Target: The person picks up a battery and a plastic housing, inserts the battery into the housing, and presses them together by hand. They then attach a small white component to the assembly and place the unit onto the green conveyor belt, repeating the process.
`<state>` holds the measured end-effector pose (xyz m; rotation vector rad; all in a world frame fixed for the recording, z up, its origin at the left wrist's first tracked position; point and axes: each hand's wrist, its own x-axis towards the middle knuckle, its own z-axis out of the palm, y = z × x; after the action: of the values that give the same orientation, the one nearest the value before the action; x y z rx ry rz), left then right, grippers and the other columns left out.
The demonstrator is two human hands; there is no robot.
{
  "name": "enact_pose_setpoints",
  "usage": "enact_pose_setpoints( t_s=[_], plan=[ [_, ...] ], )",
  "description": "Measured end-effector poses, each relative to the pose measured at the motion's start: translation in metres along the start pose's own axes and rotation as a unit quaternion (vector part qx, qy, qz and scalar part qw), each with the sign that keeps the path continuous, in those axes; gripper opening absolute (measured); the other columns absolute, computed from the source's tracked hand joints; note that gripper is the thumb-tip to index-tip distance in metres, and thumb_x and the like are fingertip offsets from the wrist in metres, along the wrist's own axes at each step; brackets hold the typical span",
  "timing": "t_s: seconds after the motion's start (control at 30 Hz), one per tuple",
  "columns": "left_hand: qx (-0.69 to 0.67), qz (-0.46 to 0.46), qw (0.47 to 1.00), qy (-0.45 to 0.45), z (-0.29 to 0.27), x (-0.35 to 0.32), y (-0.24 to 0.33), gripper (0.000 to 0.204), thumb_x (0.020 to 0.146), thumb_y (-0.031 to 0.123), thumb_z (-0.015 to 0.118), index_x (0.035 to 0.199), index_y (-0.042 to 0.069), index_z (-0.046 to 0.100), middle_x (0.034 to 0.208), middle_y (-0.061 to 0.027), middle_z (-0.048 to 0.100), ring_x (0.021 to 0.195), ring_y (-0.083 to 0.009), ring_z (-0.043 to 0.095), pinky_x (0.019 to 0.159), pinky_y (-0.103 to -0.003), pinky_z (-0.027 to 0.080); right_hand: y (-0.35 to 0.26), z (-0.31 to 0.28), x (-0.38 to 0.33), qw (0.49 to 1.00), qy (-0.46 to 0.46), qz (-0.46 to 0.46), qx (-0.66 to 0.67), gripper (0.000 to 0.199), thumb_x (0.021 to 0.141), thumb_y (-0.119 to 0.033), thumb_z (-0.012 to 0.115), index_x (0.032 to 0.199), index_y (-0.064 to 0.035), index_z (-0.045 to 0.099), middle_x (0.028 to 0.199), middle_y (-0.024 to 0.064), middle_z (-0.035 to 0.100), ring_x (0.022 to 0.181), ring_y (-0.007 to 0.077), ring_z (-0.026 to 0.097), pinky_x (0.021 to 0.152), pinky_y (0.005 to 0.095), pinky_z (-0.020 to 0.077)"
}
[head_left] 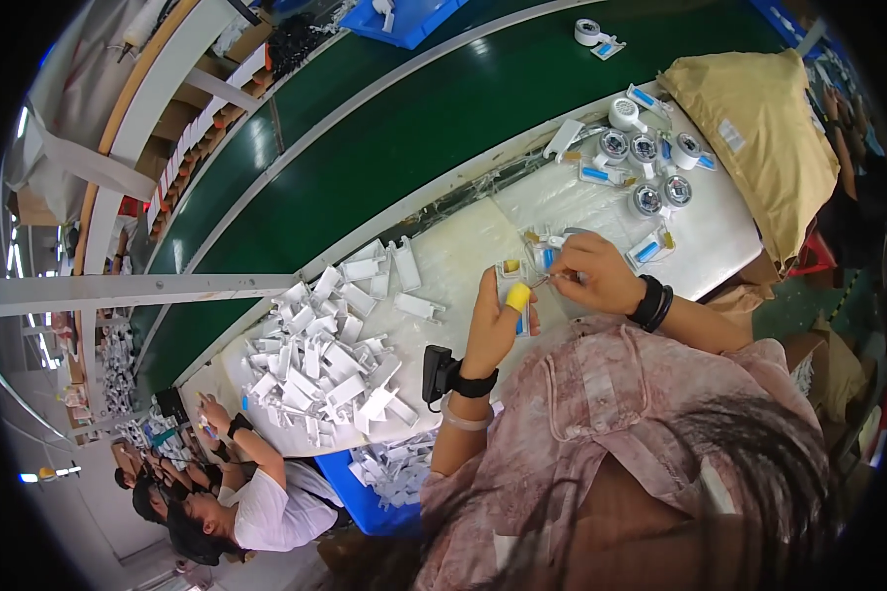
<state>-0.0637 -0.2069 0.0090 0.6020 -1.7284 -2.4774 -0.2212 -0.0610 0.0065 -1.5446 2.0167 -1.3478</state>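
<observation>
My left hand [493, 320], with a yellow finger cot on its thumb, is closed around a white plastic housing [510, 279] with a yellowish piece at its upper end. Blue shows beside the fingers at its lower part. My right hand [601, 278] is pinched close to that housing; what its fingertips hold is too small to make out. Just beyond them, another part with a blue cylinder [548, 258] lies at the fingertips. To the left, a heap of white plastic shells [315, 355] covers the worktable [473, 236].
Several round white heads with short handles [644, 149] and blue cylinders stand at the far right, by a brown paper sack [754, 138]. A green conveyor belt [365, 148] runs behind. A blue bin [340, 483] holds more white parts. A co-worker [276, 507] sits at lower left.
</observation>
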Motion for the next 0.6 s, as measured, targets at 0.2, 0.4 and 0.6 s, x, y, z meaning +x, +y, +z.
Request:
enact_pose_setpoints(
  t_s=[0.2, 0.4, 0.6],
  plan=[
    [-0.037, 0.014, 0.997, 0.067, 0.013, 0.002, 0.003, 0.028, 0.101, 0.009, 0.036, 0.129, 0.005, 0.038, 0.093, -0.0097, 0.058, 0.054, -0.0126, 0.056, 0.047, -0.025, 0.048, -0.008, -0.003, -0.002, 0.997, 0.068, -0.003, -0.022, 0.015, 0.08, -0.003, 0.072, 0.093, -0.0056, 0.066, 0.083, 0.0059, 0.062, 0.075, 0.0188, 0.059, 0.064, 0.0286, 0.0468],
    [-0.039, 0.047, 0.995, 0.074, 0.022, 0.005, -0.001, 0.03, 0.095, 0.001, 0.039, 0.125, 0.002, 0.039, 0.093, -0.0105, 0.057, 0.052, -0.0117, 0.052, 0.046, -0.025, 0.047, -0.025, -0.002, -0.002, 0.993, 0.087, 0.052, 0.065, 0.012, 0.082, -0.007, 0.07, 0.093, -0.0064, 0.065, 0.087, 0.006, 0.065, 0.081, 0.0252, 0.061, 0.077, 0.0334, 0.047],
    [-0.019, 0.096, 0.992, 0.08, 0.028, 0.004, -0.003, 0.041, 0.092, -0.002, 0.039, 0.132, 0.004, 0.035, 0.096, -0.0093, 0.055, 0.069, -0.0129, 0.056, 0.05, -0.028, 0.052, -0.018, -0.006, -0.002, 0.995, 0.073, -0.062, 0.016, 0.017, 0.081, -0.003, 0.07, 0.096, -0.0072, 0.065, 0.09, 0.0077, 0.065, 0.085, 0.0247, 0.061, 0.081, 0.0354, 0.0463]
  ],
)
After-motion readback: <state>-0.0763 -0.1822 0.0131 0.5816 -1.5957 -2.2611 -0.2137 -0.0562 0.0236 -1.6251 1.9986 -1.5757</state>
